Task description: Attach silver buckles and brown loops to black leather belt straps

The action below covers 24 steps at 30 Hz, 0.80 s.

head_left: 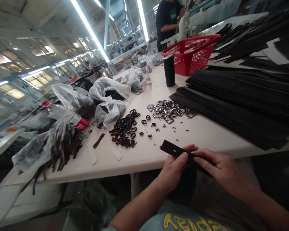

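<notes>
A dark leather strap (168, 147) with a small slot in it is held over the table's front edge. My left hand (174, 170) is closed on it, thumb on top. Close beside it, my right hand (219, 163) pinches the same strap farther along. Something dark crosses the strap between the thumbs, too hidden to make out. Just beyond my hands lie a pile of metal buckle frames (168, 109) and a heap of small dark strap loops (125, 128). A few loops and small metal bits are scattered between these piles and my hands.
Long black strips (233, 106) are stacked on the right. Behind them stand a black tumbler (169, 71) and a red basket (195, 53). Plastic bags (108, 91), a bottle (74, 120) and bundled brown straps (65, 144) crowd the left. A person (167, 24) stands at the back.
</notes>
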{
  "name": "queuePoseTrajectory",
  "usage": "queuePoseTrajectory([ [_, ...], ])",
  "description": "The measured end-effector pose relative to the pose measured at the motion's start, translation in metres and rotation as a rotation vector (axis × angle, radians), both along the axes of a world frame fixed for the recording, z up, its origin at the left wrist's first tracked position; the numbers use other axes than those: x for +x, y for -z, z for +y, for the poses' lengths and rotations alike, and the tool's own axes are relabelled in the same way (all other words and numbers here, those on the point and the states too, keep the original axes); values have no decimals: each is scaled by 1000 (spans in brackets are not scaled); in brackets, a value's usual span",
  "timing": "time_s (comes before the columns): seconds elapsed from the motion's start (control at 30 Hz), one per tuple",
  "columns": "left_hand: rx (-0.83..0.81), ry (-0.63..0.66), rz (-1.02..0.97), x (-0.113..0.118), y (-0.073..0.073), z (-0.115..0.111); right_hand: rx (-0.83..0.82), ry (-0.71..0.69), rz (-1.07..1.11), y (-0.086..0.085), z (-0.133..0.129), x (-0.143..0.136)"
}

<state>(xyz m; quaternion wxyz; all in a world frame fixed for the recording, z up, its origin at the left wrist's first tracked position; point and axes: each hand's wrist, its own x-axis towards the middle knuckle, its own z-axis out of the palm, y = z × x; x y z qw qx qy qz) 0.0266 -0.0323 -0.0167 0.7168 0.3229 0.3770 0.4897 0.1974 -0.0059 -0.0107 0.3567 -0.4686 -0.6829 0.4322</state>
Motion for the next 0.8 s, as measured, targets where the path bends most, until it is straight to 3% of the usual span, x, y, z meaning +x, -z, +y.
queuePoseTrajectory([
  [0.07, 12, 41, 97, -3, -3, 2, 19, 26, -9, 1, -1, 0],
  [0.17, 87, -56, 288, -20, -8, 19, 78, 142, -77, 6, 1, 7],
  [0.27, 261, -165, 498, -46, -13, 54, 113, 311, -139, 15, 7, 16],
  [0.37, 479, -192, 808, -64, -17, 97, 106, 407, -135, 22, 15, 20],
  [0.43, 618, -137, 1032, -70, -20, 123, 94, 420, -111, 22, 19, 20],
  [0.53, 775, 101, 1388, -69, -24, 155, 65, 400, -79, 19, 21, 18],
  [0.63, 710, 250, 1651, -63, -26, 178, 40, 379, -36, 14, 21, 17],
  [0.8, 624, 249, 1772, -52, -28, 201, -24, 384, -26, 8, 18, 16],
])
